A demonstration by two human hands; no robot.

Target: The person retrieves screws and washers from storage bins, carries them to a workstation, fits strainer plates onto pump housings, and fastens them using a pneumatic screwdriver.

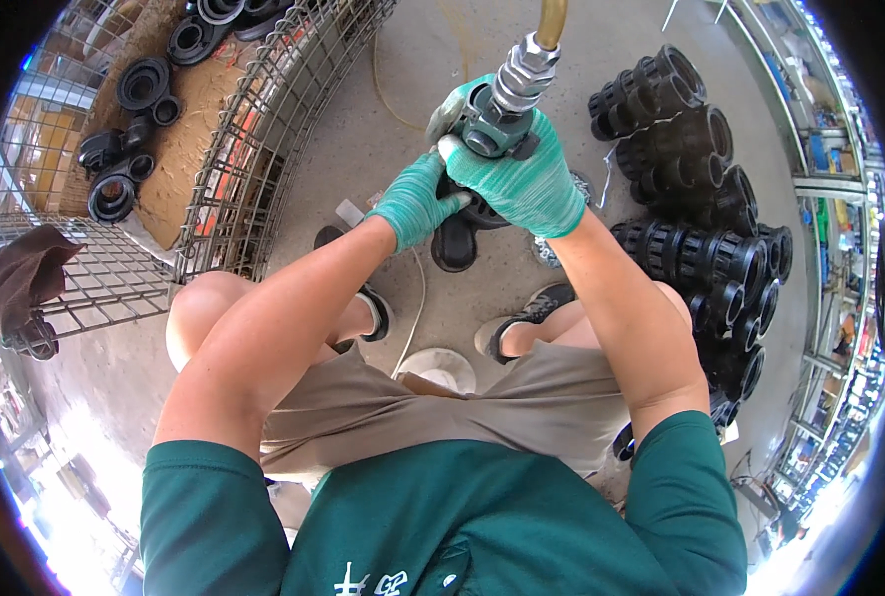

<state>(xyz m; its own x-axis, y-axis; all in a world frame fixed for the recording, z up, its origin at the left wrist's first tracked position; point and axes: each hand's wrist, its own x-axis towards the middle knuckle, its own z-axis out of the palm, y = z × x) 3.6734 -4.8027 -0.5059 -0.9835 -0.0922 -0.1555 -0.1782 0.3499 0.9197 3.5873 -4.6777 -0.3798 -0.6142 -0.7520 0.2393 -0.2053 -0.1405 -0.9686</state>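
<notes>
Right hand (527,184), green-gloved: wrapped around a dark power tool (495,131) with silver connector (525,74) and yellow hose (553,20). Left hand (417,202), likewise gloved: fingers bent at a black part (453,246), partly covered; cannot tell whether they pinch it. Part located under the tool, near the shoes (537,306). Right: piled black ridged pieces (691,248). Left: wire cage (234,189).

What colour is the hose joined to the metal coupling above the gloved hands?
The hose is yellowish brown, best seen atop the head view.
</notes>
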